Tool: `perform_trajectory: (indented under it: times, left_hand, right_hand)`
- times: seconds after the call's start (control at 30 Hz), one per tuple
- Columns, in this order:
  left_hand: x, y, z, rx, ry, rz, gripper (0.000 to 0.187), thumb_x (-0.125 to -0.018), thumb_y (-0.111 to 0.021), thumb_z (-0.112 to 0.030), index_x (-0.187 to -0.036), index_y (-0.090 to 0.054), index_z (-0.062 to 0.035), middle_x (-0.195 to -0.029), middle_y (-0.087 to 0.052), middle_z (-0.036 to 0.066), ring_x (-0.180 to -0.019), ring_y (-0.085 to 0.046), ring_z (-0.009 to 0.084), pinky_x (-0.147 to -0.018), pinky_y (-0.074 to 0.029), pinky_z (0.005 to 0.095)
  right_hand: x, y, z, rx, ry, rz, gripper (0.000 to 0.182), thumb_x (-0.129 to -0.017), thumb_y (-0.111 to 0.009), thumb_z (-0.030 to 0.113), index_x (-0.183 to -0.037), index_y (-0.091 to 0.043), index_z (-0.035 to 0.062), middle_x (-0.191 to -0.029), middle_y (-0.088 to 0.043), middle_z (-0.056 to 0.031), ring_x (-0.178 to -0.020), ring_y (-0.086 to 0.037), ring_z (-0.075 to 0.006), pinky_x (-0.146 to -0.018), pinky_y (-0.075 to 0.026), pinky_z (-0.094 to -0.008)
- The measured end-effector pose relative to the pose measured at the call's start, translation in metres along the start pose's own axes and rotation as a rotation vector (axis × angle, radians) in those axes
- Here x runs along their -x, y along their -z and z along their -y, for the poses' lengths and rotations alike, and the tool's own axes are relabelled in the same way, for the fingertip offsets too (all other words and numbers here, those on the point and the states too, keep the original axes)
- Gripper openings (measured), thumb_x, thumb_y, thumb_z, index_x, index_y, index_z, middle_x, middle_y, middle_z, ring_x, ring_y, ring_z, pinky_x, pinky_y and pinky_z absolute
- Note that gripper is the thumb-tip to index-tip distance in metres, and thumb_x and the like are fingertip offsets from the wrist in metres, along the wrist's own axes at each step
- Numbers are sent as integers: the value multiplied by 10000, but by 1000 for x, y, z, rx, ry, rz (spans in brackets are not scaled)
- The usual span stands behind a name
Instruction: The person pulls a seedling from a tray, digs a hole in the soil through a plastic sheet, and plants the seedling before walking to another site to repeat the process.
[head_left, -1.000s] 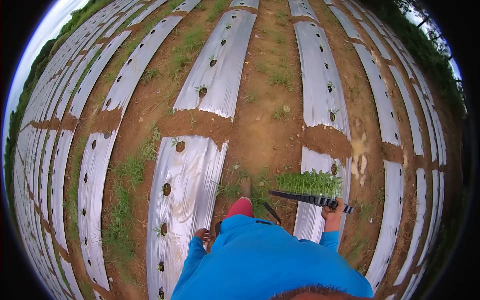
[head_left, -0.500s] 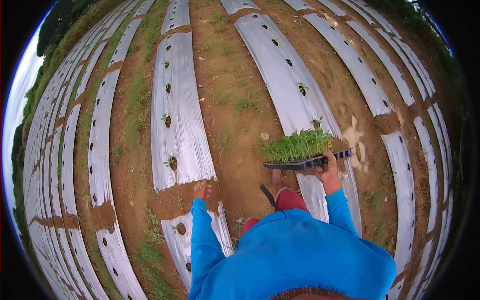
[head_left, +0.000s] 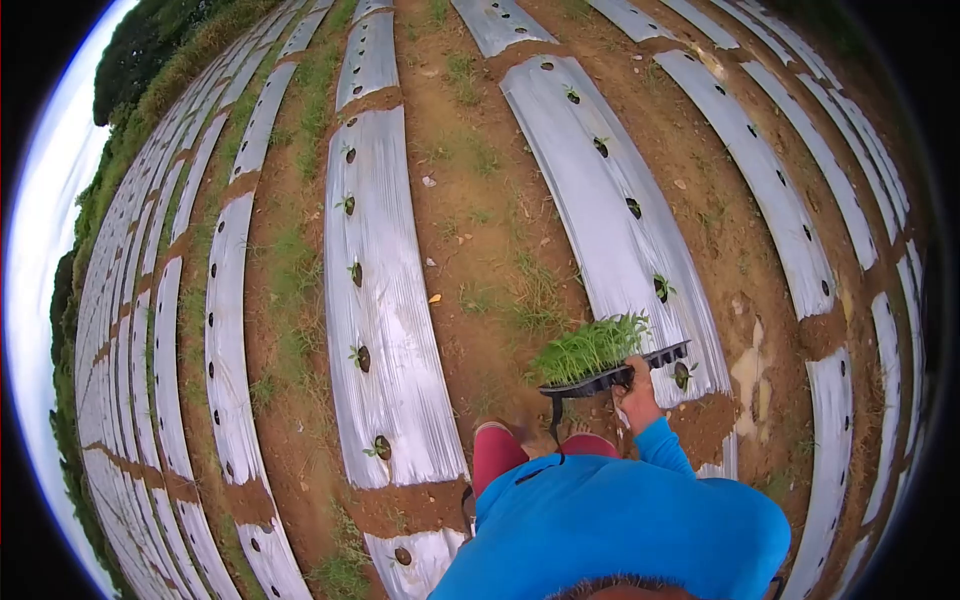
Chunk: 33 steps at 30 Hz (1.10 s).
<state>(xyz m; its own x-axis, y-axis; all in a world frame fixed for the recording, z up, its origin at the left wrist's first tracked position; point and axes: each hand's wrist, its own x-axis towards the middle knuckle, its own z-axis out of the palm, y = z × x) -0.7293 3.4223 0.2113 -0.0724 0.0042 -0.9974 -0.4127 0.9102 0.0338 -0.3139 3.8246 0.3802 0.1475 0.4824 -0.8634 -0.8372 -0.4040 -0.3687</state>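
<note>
Now walking farther along dirt path (head_left: 490,345), gripping black seedling tray (head_left: 598,383) by near edge in right hand (head_left: 638,398) | keeping it above path and right-hand mulched bed (head_left: 600,225) | losing left hand from view, being unable to tell its hold | leaving only tray-carrying in sight

At nine o'clock, a long silver-grey strip of plastic film (head_left: 388,330) is seen, glossy and finely wrinkled. Toward twelve, matt, rough brown soil (head_left: 435,215) is exposed. At four, a smooth black plastic cell tray (head_left: 600,383) is shown; at five, a matt bright-blue cloth top (head_left: 610,520) is lightly creased.
</note>
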Motion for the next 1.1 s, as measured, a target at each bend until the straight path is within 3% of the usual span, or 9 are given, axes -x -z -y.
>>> perform_trajectory:
  times: [0.07, 0.3, 0.53, 0.67, 0.83, 0.87, 1.0, 1.03, 1.1]
  left_hand:
    - [-7, -8, -60, 34, 25, -16, 383, -822, -500, -392, -1101, -536, -131, -844, -626, 71, -629, -578, 232, -573, -454, 389]
    - [-59, 22, -349, 112, 7, -102, 376, -822, -478, -323, -1120, -510, -97, -875, -616, 99, -630, -576, 249, -543, -442, 391]
    - [68, -16, -869, -158, -827, -70, 351, -811, -538, -345, -1064, -520, -103, -806, -588, 52, -583, -542, 149, -466, -403, 287]
    - [119, -63, -1068, -353, -1153, -221, 328, -850, -491, -365, -1018, -545, -89, -807, -596, 51, -594, -555, 121, -445, -396, 241]
    - [103, -127, -1150, -278, -1086, -242, 320, -832, -509, -352, -1005, -554, -87, -799, -595, 51, -563, -543, 128, -423, -394, 264]
    - [68, -127, -1153, -258, -775, -233, 246, -812, -530, -281, -1001, -564, -127, -769, -608, 28, -542, -534, 101, -427, -379, 229]
    - [20, -160, -1093, -290, -308, -127, 253, -836, -468, -341, -994, -538, -156, -793, -607, 74, -512, -520, 145, -439, -387, 303]
    - [8, -166, -1073, -176, -148, -84, 253, -840, -492, -345, -1005, -574, -172, -887, -615, 74, -727, -582, 228, -618, -457, 397]
    - [0, -183, -1057, -48, 6, -54, 256, -837, -497, -335, -1003, -579, -158, -908, -615, 80, -753, -582, 247, -634, -463, 406]
  right_hand:
    - [-89, -22, 3, 90, 200, 59, 155, -700, -606, 198, -641, -468, 162, -547, -479, -5, -375, -412, -151, -279, -276, -237]
    - [-113, -250, 58, -43, 127, 55, 187, -668, -626, 191, -586, -459, 176, -508, -477, 35, -380, -446, -126, -283, -238, -222]
    - [-189, -429, 110, -92, 182, 63, 166, -662, -639, 216, -649, -480, 169, -584, -518, 13, -398, -418, -143, -307, -248, -230]
    - [-251, -545, 133, -96, 142, 27, 138, -673, -628, 212, -692, -507, 149, -603, -543, -9, -370, -398, -145, -297, -250, -229]
    - [-347, -663, 158, -110, 51, -50, 146, -672, -626, 190, -639, -484, 172, -580, -552, 17, -369, -420, -141, -311, -248, -226]
    - [-367, -700, 168, -110, 61, -50, 173, -672, -629, 180, -606, -468, 184, -554, -538, 34, -368, -423, -135, -316, -245, -223]
    - [-423, -821, 208, -70, -51, -33, 157, -678, -623, 180, -609, -483, 197, -568, -539, 49, -403, -425, -125, -344, -230, -222]
    - [-437, -850, 218, -71, -60, -43, 163, -657, -643, 187, -607, -488, 198, -563, -521, 55, -399, -395, -130, -357, -227, -227]
    - [-465, -904, 237, -71, -24, -36, 169, -640, -656, 186, -610, -490, 199, -557, -508, 55, -395, -373, -132, -362, -230, -231]
